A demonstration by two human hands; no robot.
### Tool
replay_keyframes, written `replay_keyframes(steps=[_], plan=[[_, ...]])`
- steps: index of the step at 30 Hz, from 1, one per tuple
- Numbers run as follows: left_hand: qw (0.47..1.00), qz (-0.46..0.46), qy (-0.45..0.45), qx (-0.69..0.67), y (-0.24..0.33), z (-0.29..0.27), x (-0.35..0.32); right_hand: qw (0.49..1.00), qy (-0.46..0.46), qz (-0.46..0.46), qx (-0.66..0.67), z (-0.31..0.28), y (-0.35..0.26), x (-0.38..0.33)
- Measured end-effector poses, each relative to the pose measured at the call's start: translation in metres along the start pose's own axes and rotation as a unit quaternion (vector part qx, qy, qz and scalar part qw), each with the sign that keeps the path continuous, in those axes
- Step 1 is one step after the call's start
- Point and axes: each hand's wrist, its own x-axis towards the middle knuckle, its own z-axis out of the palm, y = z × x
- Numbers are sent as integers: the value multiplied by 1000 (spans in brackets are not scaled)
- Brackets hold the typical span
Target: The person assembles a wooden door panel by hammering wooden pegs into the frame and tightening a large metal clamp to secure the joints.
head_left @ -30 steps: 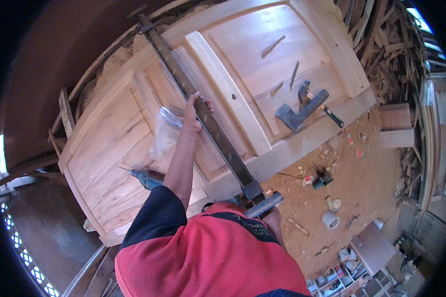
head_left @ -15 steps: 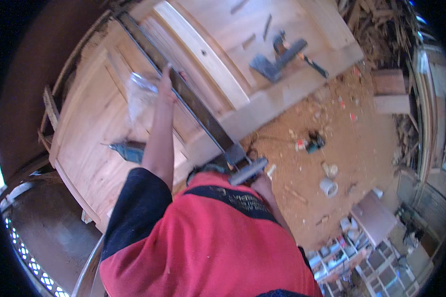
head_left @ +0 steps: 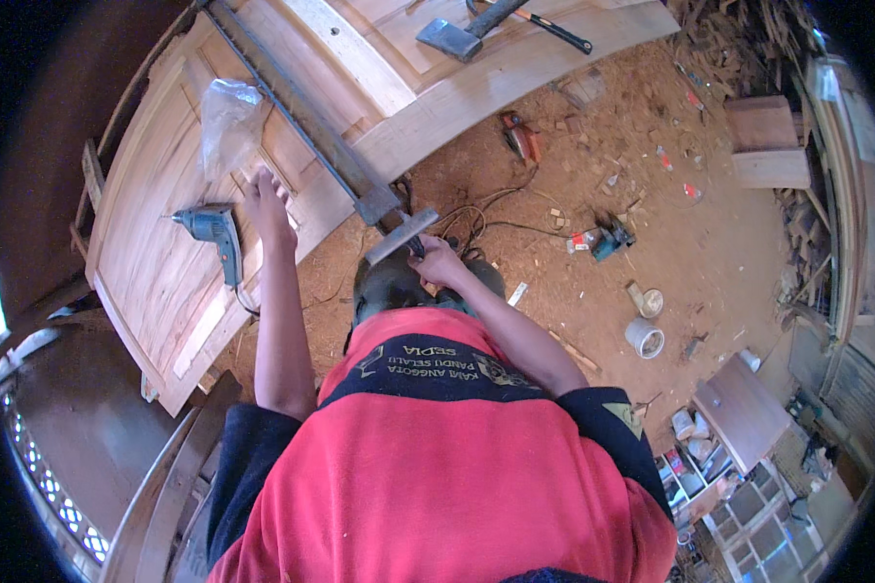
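A long metal bar clamp (head_left: 292, 117) lies across a panelled wooden door (head_left: 136, 243). At its near end is a grey crosspiece (head_left: 399, 237). Just below that crosspiece, my right hand (head_left: 439, 262) is closed round the clamp's dark handle (head_left: 417, 247). My left hand (head_left: 268, 202) is over the door, left of the clamp, its fingers slightly bent and apart with nothing in them. Beside it are a crumpled clear plastic bag (head_left: 229, 126) and a blue-green power drill (head_left: 209, 233).
A heavy hammer (head_left: 452, 39) and a dark-handled tool (head_left: 559, 34) rest on the door's far part. On the sawdust-covered floor (head_left: 515, 291) are cables, power tools (head_left: 610, 239) and a white pot (head_left: 644, 337). Scrap wood (head_left: 739, 49) is heaped at the far right.
My left hand has left the clamp bar and come back toward me, its fingers now free. My right hand remains at the clamp's near end. The view has shifted.
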Motion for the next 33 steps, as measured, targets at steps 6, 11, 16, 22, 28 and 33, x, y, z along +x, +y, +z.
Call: replay_keyframes(steps=[6,11,16,22,28,33], plan=[[986,-28,2,165,-43,-37,-110,999,-24,15,-21,-6,-8,-8],[985,29,-62,158,-69,-17,-171,997,-36,-57,-30,-8,-8,-14],[986,16,-48,160,-91,15,-184,995,-65,-8,-69,1,6,-1],[980,-37,-40,191,-107,33,-172,964,-120,-184,-146,-75,43,-2],[946,-257,132,-144,-141,24,-184,979,146,79,-118,-229,149,1],[927,-369,31,-60,-214,22,-227,959,205,102,-165,-317,248,-33]])
